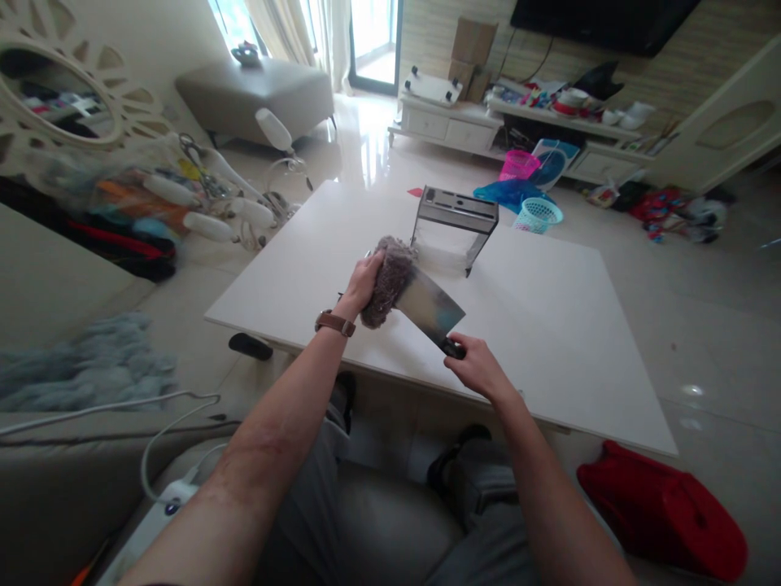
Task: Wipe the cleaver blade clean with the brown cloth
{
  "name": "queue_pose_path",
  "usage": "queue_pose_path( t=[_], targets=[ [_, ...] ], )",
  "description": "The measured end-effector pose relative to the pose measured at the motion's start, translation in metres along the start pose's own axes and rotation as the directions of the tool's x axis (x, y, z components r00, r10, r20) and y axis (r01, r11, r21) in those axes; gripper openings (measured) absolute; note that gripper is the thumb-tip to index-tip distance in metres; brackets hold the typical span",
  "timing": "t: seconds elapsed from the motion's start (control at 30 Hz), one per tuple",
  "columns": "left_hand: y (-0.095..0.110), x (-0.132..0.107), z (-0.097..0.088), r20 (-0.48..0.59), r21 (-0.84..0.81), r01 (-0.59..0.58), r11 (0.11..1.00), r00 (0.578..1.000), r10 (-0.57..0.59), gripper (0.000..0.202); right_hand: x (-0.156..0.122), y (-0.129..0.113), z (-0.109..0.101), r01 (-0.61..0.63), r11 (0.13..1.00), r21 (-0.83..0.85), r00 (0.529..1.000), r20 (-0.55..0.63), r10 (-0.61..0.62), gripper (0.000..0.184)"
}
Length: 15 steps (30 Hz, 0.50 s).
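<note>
Clasped by its handle (452, 348) in right hand (477, 364): cleaver (432, 309). Gripped in left hand (364, 282): fluffy grey-brown bundle (391, 281), against blade (427, 301).

At twelve o'clock a glass door (375, 49) lets in daylight, with a padded bench (262, 94) at eleven and a round mirror (54, 89) at ten. A shaggy grey rug (91, 358) lies near nine, a white power strip (155, 517) toward eight. Something red (662, 513) sits at four, a pale blue basket (538, 214) at two, and a dark television (601, 20) hangs toward one.
</note>
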<state>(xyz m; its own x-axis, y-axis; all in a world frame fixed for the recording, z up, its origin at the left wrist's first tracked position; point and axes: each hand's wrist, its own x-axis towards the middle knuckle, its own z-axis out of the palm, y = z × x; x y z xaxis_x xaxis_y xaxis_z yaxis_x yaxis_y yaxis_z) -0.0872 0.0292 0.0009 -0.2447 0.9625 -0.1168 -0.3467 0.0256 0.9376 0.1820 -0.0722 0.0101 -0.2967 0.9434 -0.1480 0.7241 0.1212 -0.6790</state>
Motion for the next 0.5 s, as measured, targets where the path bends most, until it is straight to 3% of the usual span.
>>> queue_pose_path(
  t=[0.1, 0.17, 0.33, 0.43, 0.5],
  targets=[
    [0.005, -0.010, 0.002, 0.238, 0.236, -0.114, 0.965, 0.970, 0.056, 0.041, -0.002, 0.003, -0.005, -0.007, 1.000, 0.010, 0.999, 0.035, 0.007, 0.020],
    [0.005, -0.013, 0.005, 0.265, 0.300, -0.170, 0.939, 0.960, 0.089, 0.044, -0.003, 0.005, -0.007, -0.002, 1.000, 0.009, 0.999, 0.032, 0.002, 0.021],
    [-0.005, -0.009, 0.016, 0.079, 0.279, -0.252, 0.926, 0.968, 0.239, 0.038, -0.005, 0.005, -0.007, 0.033, 0.999, -0.022, 0.999, -0.028, -0.034, 0.020],
    [-0.010, -0.003, 0.022, -0.114, 0.087, -0.229, 0.969, 0.964, 0.238, 0.043, -0.005, 0.001, -0.004, 0.040, 0.999, -0.015, 0.998, -0.057, -0.041, 0.016],
    [-0.008, -0.001, 0.024, -0.210, -0.126, -0.180, 0.976, 0.966, 0.151, 0.046, -0.006, -0.002, 0.000, 0.036, 0.999, -0.004, 0.996, -0.085, -0.037, 0.015]
  ],
)
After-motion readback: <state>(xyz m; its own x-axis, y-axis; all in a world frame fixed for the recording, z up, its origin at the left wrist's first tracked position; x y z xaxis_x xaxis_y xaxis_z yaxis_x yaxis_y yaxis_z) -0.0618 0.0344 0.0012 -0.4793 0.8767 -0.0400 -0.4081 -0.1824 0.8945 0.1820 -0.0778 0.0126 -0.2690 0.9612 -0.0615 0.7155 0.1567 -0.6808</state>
